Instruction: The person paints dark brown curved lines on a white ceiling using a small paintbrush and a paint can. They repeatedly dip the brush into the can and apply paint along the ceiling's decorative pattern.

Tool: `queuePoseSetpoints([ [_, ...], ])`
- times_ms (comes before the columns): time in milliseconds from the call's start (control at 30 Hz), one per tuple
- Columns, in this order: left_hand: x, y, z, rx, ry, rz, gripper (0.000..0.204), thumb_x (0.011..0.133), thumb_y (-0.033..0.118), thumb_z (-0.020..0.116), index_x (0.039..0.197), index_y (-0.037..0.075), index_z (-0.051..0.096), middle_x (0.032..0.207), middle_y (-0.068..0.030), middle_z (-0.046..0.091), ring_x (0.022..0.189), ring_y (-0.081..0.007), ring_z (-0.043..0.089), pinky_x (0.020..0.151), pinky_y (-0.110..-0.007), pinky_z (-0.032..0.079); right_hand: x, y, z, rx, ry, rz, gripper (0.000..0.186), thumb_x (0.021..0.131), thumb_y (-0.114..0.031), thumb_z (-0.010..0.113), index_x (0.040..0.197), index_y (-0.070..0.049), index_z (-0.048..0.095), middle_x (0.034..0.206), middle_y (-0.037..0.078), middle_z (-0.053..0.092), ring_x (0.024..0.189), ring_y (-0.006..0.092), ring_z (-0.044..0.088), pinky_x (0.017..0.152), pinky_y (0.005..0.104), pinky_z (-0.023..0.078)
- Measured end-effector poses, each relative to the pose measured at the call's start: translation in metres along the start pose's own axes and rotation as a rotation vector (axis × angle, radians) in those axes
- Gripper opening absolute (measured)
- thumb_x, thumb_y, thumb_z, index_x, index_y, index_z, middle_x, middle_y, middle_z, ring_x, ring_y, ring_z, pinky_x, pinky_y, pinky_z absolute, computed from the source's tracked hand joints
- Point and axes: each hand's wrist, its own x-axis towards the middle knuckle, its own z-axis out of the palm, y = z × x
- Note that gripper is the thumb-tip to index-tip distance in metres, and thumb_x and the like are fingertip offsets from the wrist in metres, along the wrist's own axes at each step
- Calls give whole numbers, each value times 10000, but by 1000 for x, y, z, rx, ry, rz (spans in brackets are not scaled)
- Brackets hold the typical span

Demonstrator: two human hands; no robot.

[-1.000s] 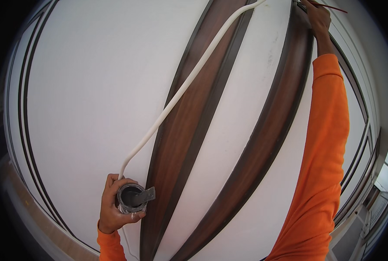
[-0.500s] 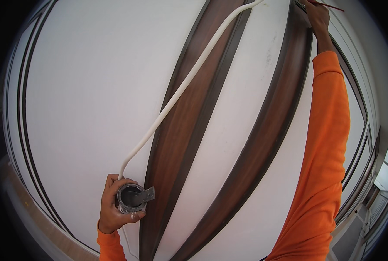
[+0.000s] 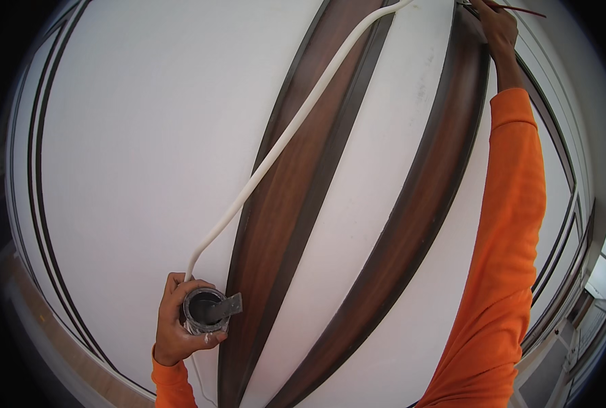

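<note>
My left hand (image 3: 172, 334) is wrapped round a small paint pot (image 3: 189, 299) at lower left. Dark grey paint shows inside the pot, and a flat paint-smeared stick (image 3: 229, 307) leans out over its right rim. High at the upper right, my right hand (image 3: 499, 30) is closed on a thin paintbrush (image 3: 526, 11) whose red handle points right. The hand is at the upper end of a brown wood-look strip (image 3: 422, 204) with dark edges. The brush tip is too small to make out clearly.
A second brown strip (image 3: 286, 231) runs alongside on the white wall (image 3: 140, 149). A thick white cable or hose (image 3: 284, 141) slants across it from beside the pot. Dark-lined panels (image 3: 38, 136) stand at the left, with a brown floor edge (image 3: 65, 347) below.
My right hand and the brush have shifted very slightly down and to the right. My left hand and the pot have stayed in place.
</note>
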Motion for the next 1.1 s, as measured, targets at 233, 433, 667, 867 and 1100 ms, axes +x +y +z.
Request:
queuePoseSetpoints([
  [233,0,4,4,-26,16,-21,718,536,318,937,1147,39,683,1053,-60,542,1023,-210,530,917,-343,472,15,15,6,45,56,-52,269,860,-227,720,1047,-57,813,973,97,792,888,209,721,779,332,556],
  [433,0,6,2,-12,6,-3,713,540,308,934,1149,38,679,1060,-63,549,1027,-213,530,916,-344,473,20,21,6,8,10,-20,259,867,-216,725,1049,-53,811,962,100,789,895,206,725,800,329,559],
  [667,0,12,3,-23,19,-16,717,542,309,932,1152,33,675,1033,-69,587,1048,-224,501,933,-351,462,9,10,6,83,67,53,255,865,-225,728,1026,-46,812,943,96,786,865,199,719,762,334,552],
  [867,1,10,4,3,2,-17,718,543,318,931,1151,34,675,1041,-67,576,1042,-221,498,934,-345,457,11,21,4,13,-24,7,258,861,-236,731,1011,-42,811,910,89,777,808,189,692,727,329,535],
  [1100,0,12,1,-15,4,-22,704,542,317,925,1140,37,680,1044,-62,557,1036,-218,501,933,-341,454,7,1,-6,78,54,5,256,845,-226,736,999,-36,809,918,99,780,852,204,715,761,328,553],
])
